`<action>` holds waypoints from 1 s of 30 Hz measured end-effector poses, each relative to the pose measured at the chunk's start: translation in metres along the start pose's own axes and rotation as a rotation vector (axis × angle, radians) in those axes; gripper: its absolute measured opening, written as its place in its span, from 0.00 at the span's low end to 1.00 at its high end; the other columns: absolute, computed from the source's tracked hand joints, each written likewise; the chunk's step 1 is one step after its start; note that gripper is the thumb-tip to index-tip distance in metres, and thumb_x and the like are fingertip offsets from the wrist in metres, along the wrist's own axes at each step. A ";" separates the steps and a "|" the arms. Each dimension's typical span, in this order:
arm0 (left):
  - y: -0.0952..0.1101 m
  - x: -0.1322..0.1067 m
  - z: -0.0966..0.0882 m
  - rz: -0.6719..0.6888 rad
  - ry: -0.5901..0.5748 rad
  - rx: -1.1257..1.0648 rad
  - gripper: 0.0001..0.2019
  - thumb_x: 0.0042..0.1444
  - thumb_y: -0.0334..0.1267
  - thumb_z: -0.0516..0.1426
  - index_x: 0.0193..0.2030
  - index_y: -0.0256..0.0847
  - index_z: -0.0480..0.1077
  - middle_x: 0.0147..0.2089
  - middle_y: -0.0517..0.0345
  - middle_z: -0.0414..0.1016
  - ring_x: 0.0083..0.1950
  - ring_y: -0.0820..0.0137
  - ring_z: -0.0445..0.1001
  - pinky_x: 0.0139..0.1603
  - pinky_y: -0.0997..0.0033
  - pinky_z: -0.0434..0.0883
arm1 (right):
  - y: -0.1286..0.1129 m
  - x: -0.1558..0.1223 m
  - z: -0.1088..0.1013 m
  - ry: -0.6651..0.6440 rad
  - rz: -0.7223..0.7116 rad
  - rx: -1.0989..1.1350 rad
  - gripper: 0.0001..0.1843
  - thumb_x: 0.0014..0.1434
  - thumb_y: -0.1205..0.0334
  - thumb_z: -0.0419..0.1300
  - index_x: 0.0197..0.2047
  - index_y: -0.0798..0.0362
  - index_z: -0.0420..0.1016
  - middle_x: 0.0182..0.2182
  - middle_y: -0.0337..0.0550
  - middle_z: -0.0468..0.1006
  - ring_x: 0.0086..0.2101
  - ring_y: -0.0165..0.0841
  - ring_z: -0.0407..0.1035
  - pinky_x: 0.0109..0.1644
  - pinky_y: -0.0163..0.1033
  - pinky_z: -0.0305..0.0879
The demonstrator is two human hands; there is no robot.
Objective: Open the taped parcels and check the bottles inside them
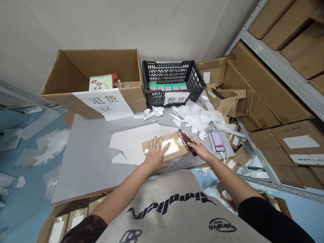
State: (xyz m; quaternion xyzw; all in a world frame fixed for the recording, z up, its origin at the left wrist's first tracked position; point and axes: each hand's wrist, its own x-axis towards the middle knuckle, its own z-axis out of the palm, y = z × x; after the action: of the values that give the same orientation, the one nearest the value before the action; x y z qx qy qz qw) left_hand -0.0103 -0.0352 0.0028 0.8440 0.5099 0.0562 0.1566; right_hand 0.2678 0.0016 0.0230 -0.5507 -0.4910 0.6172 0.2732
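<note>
A small brown cardboard box (174, 153) with a white label and shiny tape at both ends lies on the worn white patch of the table (134, 138). Across its left part rests my left hand (155, 153), fingers spread flat and pressing on the top. My right hand (196, 147) is closed around a red and black utility knife (187, 142). The knife's blade end points up and left, close to the taped right end of the box; whether it touches the tape I cannot tell.
Behind stand a large cardboard box (121, 98) with a paper sign and a black plastic crate (149, 98) holding green boxes. Torn white paper (194, 114) and a phone (217, 141) with a cable lie to the right. Shelves with cartons (291, 135) line the right side.
</note>
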 end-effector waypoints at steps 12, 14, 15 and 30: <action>-0.005 0.000 0.005 0.014 0.086 -0.016 0.46 0.46 0.64 0.62 0.71 0.56 0.53 0.77 0.52 0.34 0.74 0.39 0.39 0.69 0.40 0.44 | -0.051 -0.003 -0.019 -0.272 -0.285 -1.437 0.22 0.68 0.54 0.48 0.63 0.38 0.66 0.46 0.44 0.78 0.42 0.38 0.73 0.41 0.36 0.62; -0.005 0.000 0.006 0.015 0.103 -0.019 0.38 0.55 0.63 0.57 0.70 0.58 0.55 0.77 0.54 0.36 0.74 0.42 0.40 0.69 0.40 0.45 | -0.053 -0.002 -0.015 -0.277 -0.295 -1.479 0.22 0.69 0.53 0.47 0.63 0.37 0.66 0.44 0.43 0.78 0.41 0.38 0.73 0.38 0.36 0.61; -0.006 -0.001 0.007 0.019 0.112 -0.015 0.33 0.59 0.60 0.54 0.69 0.59 0.55 0.76 0.55 0.37 0.74 0.44 0.41 0.69 0.41 0.46 | -0.054 -0.001 -0.013 -0.277 -0.301 -1.493 0.22 0.69 0.53 0.47 0.64 0.37 0.65 0.44 0.43 0.78 0.41 0.37 0.73 0.38 0.35 0.60; -0.011 0.002 0.020 -0.042 0.130 0.007 0.35 0.60 0.54 0.55 0.71 0.45 0.52 0.75 0.52 0.45 0.75 0.51 0.41 0.73 0.49 0.43 | -0.074 0.008 -0.002 -0.383 -0.302 -1.672 0.21 0.69 0.55 0.45 0.61 0.38 0.68 0.41 0.46 0.78 0.39 0.38 0.73 0.36 0.37 0.59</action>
State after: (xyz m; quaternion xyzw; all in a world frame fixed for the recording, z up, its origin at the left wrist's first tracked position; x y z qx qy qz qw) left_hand -0.0137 -0.0326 -0.0199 0.8283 0.5367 0.1058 0.1213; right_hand 0.2522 0.0367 0.0865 -0.3866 -0.8884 0.0936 -0.2290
